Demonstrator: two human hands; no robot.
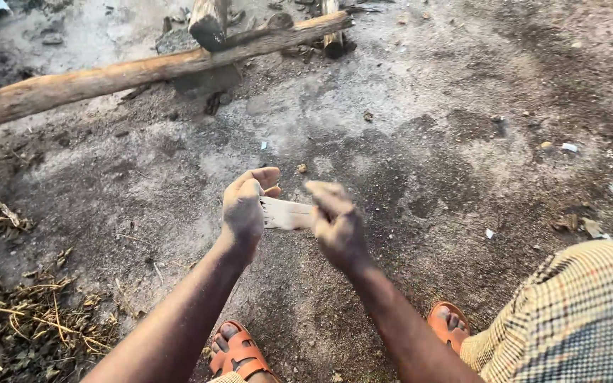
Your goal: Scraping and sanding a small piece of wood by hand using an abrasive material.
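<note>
My left hand (244, 207) and my right hand (335, 221) are held close together in front of me, above bare ashy ground. Between them stretches a pale, flat strip of fibre or thin wood (286, 213). Each hand grips one end of it, with the fingers curled. The ends of the strip are hidden inside the hands. Below, my feet wear orange sandals (238, 352), the other sandal (450, 325) to the right.
A long wooden pole (129, 73) lies across the ground at the upper left, with a charred log end (208, 25) over it. Dry plant scraps (37, 323) heap at the lower left. Checked cloth (576, 319) covers my right leg.
</note>
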